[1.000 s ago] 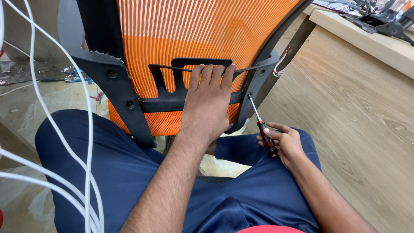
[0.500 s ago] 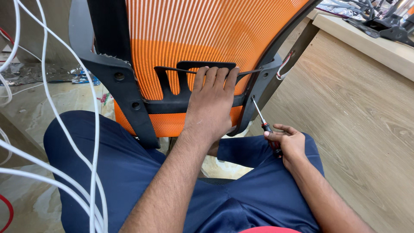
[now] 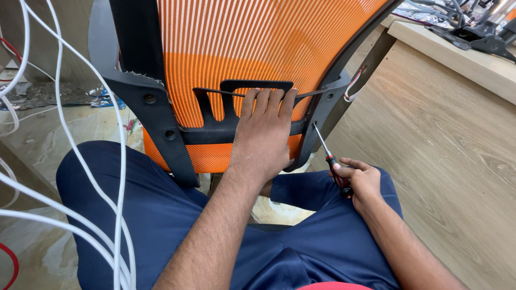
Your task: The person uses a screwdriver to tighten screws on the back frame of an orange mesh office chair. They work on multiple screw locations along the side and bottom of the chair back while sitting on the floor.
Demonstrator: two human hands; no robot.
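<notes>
Item: orange mesh chair back [image 3: 252, 48], upright and tilted slightly away, standing at centre between the knees of a seated person in dark blue trousers [image 3: 161, 215]. Fittings: black plastic frame [image 3: 156, 107] with two visible screw holes on its left limb; black lumbar bracket [image 3: 220, 115] across the lower mesh. Left hand [image 3: 266, 134]: laid flat on the bracket, fingers curled over its upper bar, clamped on it and bracing the back. Right hand [image 3: 360, 180]: closed round the red-and-black handle of a screwdriver [image 3: 328, 153], near right, resting by the right knee; the shaft slants up and left, its tip touching or just beside the right limb of the frame, and whether it sits in a screw head cannot be told. Surroundings: white cables [image 3: 115, 177] hanging at near left; wood-grain floor [image 3: 457, 150] to the right; a pale surface [image 3: 467, 59] at far right carrying black parts. Risks, as judged: the slanted driver may ride out of the screw and gouge the plastic or jab the bracing fingers close by; the back, steadied by one hand alone, may twist under pressure; the loose cables may snag an elbow.
</notes>
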